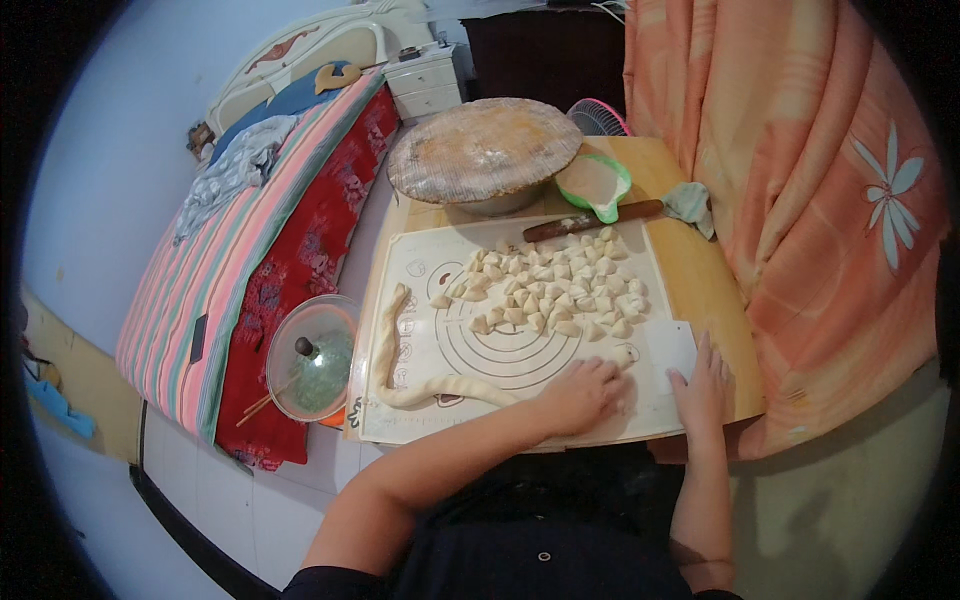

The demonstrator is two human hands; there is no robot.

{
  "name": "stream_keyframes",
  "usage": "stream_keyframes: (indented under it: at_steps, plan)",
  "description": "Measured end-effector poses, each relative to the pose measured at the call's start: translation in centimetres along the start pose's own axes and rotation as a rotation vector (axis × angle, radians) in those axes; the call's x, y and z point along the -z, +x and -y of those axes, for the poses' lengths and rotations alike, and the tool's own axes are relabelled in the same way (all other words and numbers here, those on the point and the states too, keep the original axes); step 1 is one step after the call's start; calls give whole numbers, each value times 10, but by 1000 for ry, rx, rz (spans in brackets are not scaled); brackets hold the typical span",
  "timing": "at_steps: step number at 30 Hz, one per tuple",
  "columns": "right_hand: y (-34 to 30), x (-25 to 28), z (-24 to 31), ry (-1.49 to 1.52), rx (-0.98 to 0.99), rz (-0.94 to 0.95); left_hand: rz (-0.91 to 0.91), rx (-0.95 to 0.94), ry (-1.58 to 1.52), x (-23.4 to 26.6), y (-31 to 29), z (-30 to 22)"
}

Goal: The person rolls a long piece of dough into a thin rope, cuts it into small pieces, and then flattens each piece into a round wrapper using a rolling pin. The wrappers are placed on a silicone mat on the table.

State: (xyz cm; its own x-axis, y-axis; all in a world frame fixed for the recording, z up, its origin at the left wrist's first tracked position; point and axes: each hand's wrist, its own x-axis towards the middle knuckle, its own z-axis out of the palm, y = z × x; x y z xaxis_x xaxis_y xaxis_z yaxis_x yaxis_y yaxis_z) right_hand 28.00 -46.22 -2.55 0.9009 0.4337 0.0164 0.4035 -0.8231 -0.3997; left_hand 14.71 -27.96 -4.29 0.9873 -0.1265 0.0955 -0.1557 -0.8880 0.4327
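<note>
"Where is the dough rope (450,387)?"

"On the printed kneading mat (430,422), taking its middle as the clock centre: the rope runs from ten o'clock down to eight, then bends round towards six and passes behind the left forearm. A pale end shows near four."

"And the left hand (588,395)?"

"Between four and five. Its fingers curl down over dough at that end; I can't tell how tightly."

"The right hand (703,390)?"

"Near three to four, its fingers grasping a white dough scraper (670,350) by the right edge, thumb on the face. The scraper is just beside the left hand."

"What about the cut dough pieces (545,290)?"

"Heaped loosely, mostly around one o'clock."

"Anything beyond them?"

"A wooden rolling pin (580,226) at one, a green bowl (606,212) past it, and a flour-dusted round cover (485,150) at twelve, all on the wooden worktop (700,275)."
</note>
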Motion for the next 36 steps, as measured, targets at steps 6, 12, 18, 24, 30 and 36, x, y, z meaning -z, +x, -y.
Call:
stream_keyframes:
  at_steps: [6,12,18,24,30,36]
  plan:
    - [20,-5,-29,321,129,-113,-193,-45,-251,7,31,24]
    - [-25,28,-30,926,-73,130,-114,16,-141,33,-71,11]
    - [-56,33,19,450,136,180,-186,69,33,15,-72,15]
    - [-35,14,68,169,191,137,-477,192,53,-4,-32,17]
    - [-38,-7,94,62,265,151,-488,200,46,-9,-37,15]
    - [-37,14,91,168,248,54,-530,240,-19,-3,-53,14]
